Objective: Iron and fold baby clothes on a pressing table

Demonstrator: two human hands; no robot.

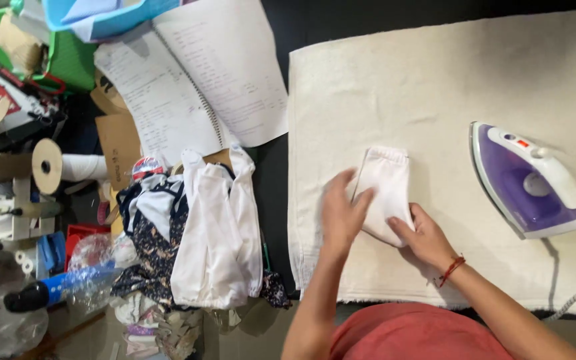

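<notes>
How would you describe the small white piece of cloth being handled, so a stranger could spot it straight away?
Start at the large cream towel spread over the right side of the table. Near its lower middle, left of the purple and white iron, lies a small folded white cloth under the left hand and right hand. Unlike the white garments heaped off the towel, it lies alone and flat.
</notes>
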